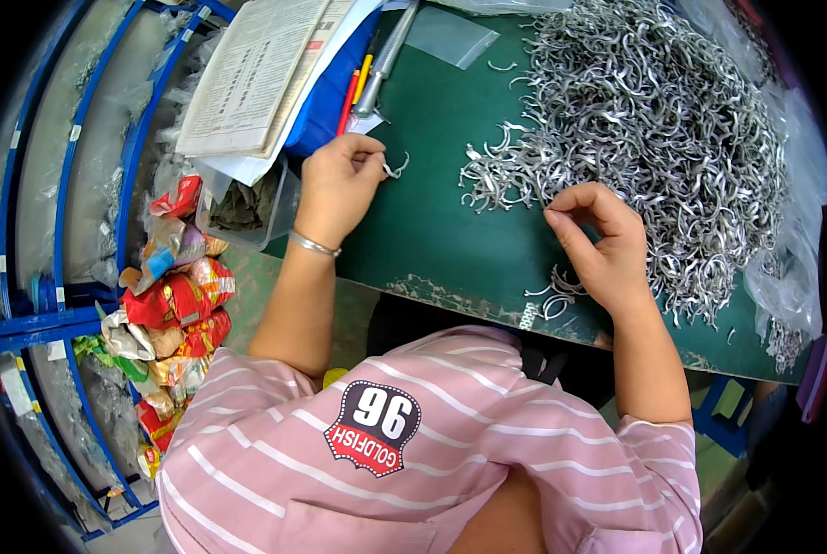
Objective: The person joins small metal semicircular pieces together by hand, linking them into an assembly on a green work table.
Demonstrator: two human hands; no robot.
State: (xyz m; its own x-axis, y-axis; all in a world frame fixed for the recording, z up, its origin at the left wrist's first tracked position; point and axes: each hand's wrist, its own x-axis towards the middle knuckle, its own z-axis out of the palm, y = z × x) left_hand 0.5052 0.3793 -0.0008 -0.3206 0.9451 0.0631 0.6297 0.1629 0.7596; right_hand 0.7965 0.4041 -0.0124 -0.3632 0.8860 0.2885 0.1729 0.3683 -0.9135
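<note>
A large heap of small curved silvery metal pieces [653,138] covers the right side of the green tabletop [413,240]. My left hand [340,180] is over the left part of the table, thumb and forefinger pinched on a curved metal piece [398,167] that sticks out past the fingertips. At the heap's left edge is my right hand [605,242], its thumb and forefinger drawn together; anything between those tips is too small or hidden to make out. Several loose curved pieces [557,300] lie by the table's near edge, below my right hand.
Papers [247,78] are stacked at the far left, beside a red pen [347,102], a yellow pen [364,78] and a metal tool [386,65]. A clear plastic bin [284,208] holds dark cloth. Blue-framed racks [53,185] stand left; clear plastic sheeting [792,231] borders the heap.
</note>
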